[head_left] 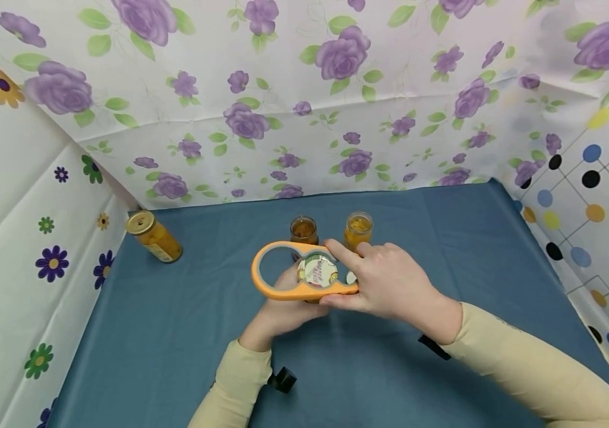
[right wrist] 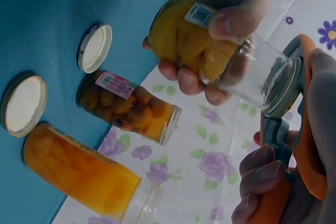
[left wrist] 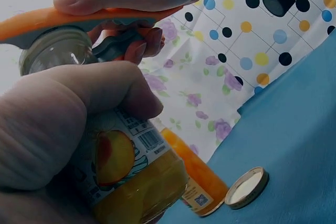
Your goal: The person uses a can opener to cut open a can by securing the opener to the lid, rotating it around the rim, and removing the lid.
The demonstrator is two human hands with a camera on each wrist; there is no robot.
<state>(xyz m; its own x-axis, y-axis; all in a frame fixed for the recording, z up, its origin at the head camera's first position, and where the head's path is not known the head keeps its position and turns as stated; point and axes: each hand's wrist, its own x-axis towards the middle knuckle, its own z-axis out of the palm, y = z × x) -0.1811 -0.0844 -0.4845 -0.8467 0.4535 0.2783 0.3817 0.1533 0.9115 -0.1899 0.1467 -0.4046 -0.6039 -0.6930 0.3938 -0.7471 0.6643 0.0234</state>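
Note:
My left hand (head_left: 283, 318) grips a glass jar of yellow fruit pieces (right wrist: 181, 38), its thumb across the label with a peach picture. The jar's printed lid (head_left: 317, 270) shows through the opening of an orange and grey jar opener (head_left: 261, 285). My right hand (head_left: 392, 279) holds the opener at its right end, fingers curled around the handles. In the right wrist view, the opener's grey inner edge (right wrist: 275, 132) lies against the jar's lid end. The head view hides most of the jar beneath the opener and hands.
Behind the hands stand two lidless jars, one with dark round fruit (head_left: 303, 228), one with orange fruit (head_left: 358, 229). Two lids (right wrist: 94, 48) lie by them, inner sides up. A lidded jar of yellow fruit (head_left: 157, 238) is at the far left. Patterned sheets surround the blue tablecloth (head_left: 187, 333).

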